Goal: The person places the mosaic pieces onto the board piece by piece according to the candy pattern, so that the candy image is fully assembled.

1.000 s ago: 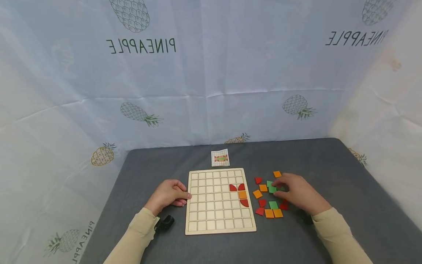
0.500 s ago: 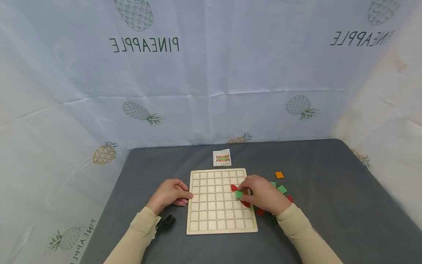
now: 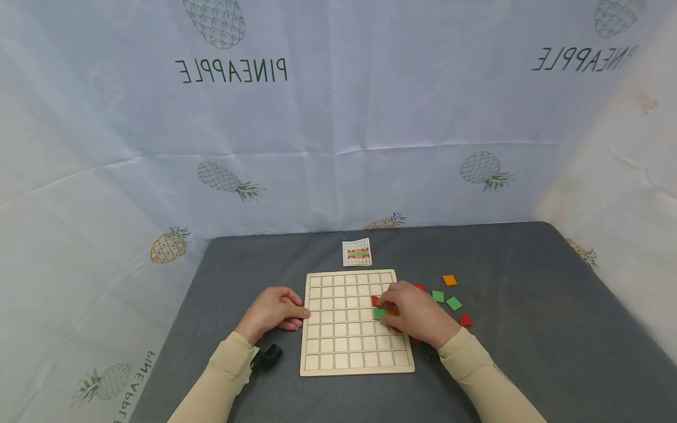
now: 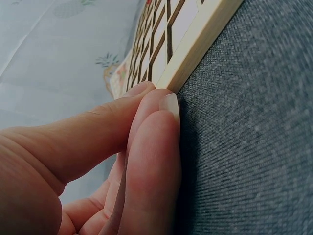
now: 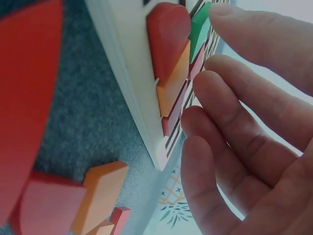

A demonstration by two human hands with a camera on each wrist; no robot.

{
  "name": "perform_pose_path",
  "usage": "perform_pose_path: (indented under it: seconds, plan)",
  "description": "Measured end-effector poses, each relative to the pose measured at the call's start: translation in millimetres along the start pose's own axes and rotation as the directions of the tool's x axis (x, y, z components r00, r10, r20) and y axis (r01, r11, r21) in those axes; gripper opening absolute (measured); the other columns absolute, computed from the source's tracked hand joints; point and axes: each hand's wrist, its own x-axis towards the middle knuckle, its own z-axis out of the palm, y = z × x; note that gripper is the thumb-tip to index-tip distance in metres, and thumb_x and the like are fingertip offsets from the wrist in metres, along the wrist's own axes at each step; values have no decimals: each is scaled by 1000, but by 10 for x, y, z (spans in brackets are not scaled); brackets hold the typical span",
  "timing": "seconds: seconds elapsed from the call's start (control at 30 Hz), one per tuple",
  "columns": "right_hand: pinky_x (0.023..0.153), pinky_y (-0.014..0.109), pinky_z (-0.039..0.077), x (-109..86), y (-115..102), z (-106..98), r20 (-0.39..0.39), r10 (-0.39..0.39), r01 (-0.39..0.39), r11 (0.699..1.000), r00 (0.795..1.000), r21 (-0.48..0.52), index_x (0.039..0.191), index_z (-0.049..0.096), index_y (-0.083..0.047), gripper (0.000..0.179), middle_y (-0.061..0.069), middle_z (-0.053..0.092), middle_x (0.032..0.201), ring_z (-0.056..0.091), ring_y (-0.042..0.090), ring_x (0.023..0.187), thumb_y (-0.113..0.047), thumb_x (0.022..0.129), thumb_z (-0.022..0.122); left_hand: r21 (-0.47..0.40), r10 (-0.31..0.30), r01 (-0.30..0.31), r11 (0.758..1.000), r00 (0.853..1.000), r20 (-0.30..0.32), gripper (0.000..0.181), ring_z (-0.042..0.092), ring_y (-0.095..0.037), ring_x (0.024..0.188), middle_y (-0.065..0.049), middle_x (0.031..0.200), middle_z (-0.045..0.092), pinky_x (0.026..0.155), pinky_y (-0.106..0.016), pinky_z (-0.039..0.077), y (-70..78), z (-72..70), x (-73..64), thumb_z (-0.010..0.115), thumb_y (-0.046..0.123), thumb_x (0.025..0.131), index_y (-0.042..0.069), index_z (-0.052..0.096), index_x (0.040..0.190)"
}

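A pale wooden grid board (image 3: 344, 341) lies on the table. My left hand (image 3: 275, 309) pinches its left edge, with the thumb (image 4: 107, 117) on the rim and curled fingers (image 4: 151, 161) against the side. Over the board's right side, my right hand (image 3: 415, 311) holds a green square tile (image 3: 379, 314) by thumb and fingertips at a grid cell. The right wrist view shows this green tile (image 5: 199, 27) beside red quarter-round tiles (image 5: 168, 36) and an orange square tile (image 5: 173, 83) set in the board. The hand partly covers these tiles in the head view.
Right of the board lie loose green tiles (image 3: 453, 303), an orange tile (image 3: 449, 280) and a red tile (image 3: 465, 320); others are hidden by the right hand. A small pattern card (image 3: 357, 252) lies behind the board. Pineapple-print cloth (image 3: 338, 117) hangs behind the grey table (image 3: 508, 264).
My right hand has moved left from the loose tiles to the board, carrying the green tile, which then shifted slightly further left into its cell. The left hand has stayed on the board's edge.
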Motion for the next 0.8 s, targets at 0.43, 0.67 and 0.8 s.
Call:
perform_pose_path:
  seconds: [0.43,0.67,0.8]
  plan:
    - [75,23,57,-4,-13,41,-27,-21,20,999,999,-50,100,81,-18,10,-9,68,95,58,10,94,-15,92,87,0,-9,9,1000,1000,-3,37,75,-16,67,-12,84,76,65,-34,67,22,3,-14,97,16,81,4,70,104]
    - [76,24,58,-15,-23,-5,-28,-22,21,999,999,-47,100,81,-18,10,-8,69,95,59,12,95,-15,93,87,-1,-14,14,1000,1000,-7,38,75,-16,67,-12,84,76,65,-34,67,17,-3,-14,97,17,81,4,69,103]
    - [75,26,57,-67,22,-122,-49,3,-5,999,999,-33,101,82,-19,12,-8,70,95,61,14,94,-18,92,89,-5,-9,9,1000,1000,-1,38,75,-16,67,-12,85,77,65,-34,67,14,-8,-22,97,16,81,3,69,104]
